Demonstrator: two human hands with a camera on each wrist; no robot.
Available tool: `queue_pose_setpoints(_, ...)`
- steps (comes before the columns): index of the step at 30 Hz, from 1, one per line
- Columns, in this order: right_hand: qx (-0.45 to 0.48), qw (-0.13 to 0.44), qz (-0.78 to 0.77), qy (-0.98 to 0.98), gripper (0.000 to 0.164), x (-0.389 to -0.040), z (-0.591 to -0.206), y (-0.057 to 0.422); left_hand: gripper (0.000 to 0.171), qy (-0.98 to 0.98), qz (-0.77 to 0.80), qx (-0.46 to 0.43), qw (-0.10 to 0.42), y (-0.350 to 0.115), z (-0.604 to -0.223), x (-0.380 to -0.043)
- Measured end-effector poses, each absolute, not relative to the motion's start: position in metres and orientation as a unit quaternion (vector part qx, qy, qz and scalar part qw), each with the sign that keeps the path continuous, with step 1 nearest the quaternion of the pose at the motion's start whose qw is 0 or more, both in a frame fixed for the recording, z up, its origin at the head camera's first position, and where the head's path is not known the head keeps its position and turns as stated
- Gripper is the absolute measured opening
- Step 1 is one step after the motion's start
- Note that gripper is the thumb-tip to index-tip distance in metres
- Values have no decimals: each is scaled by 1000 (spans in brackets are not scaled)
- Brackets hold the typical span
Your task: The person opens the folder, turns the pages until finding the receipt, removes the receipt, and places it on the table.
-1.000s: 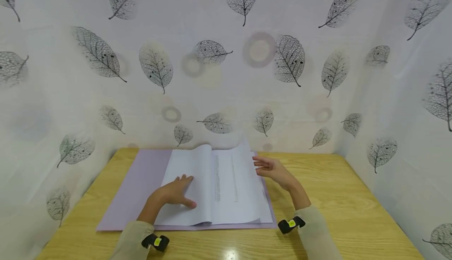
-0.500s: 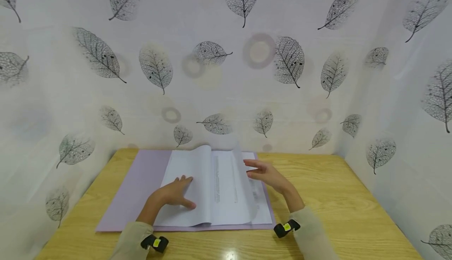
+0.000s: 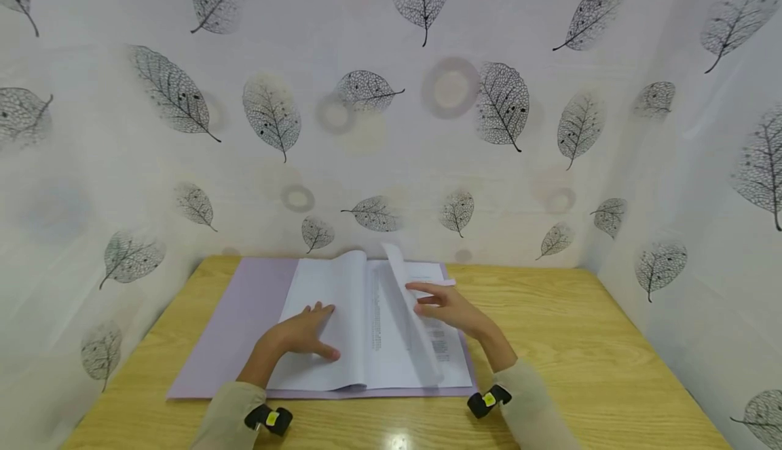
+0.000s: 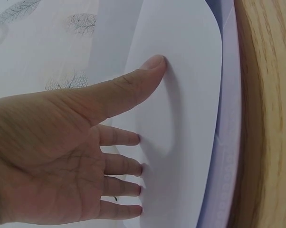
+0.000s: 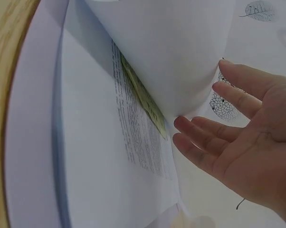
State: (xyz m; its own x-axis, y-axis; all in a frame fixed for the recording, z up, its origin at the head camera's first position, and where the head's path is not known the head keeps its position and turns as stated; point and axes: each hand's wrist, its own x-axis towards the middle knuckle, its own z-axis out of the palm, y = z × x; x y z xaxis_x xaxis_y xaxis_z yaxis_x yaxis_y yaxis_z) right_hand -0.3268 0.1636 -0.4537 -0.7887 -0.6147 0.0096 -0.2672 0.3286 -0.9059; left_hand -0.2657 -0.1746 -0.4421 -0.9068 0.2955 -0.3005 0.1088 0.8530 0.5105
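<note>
A lilac folder [image 3: 256,307] lies spread on the table, with white sheets bound in it. My left hand [image 3: 303,331] rests flat on the left-hand pages [image 3: 318,280], fingers straight and thumb spread; the thumb [image 4: 150,69] touches the paper in the left wrist view. The right hand [image 3: 449,307] touches a lifted page [image 3: 403,294] with extended fingertips. That page curls up and stands partway over. Beneath it a printed sheet [image 5: 128,114] shows, with a thin yellow-green leaf-shaped strip [image 5: 145,99] along the curl in the right wrist view.
The wood-grain table [image 3: 562,355] extends on both sides of the folder. A pale lilac tab [image 3: 451,282] sticks out past the right pages. Behind and beside the table hangs a white curtain [image 3: 379,151] printed with leaves.
My right hand has moved left with the page, which has risen and curled toward the middle, uncovering more of the printed sheet. The pale tab has come into view; my left hand stays put.
</note>
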Motion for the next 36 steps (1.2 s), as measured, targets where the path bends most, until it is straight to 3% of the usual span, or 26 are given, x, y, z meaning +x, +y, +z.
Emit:
queue_pose_setpoints(24, -341, 145, -451, 812, 47, -312, -459, 138, 103, 944, 251, 108, 186, -174, -436, -264)
queue_pose_setpoints(36, -329, 130, -439, 826, 50, -309, -466, 129, 103, 945, 250, 112, 179, -173, -434, -264)
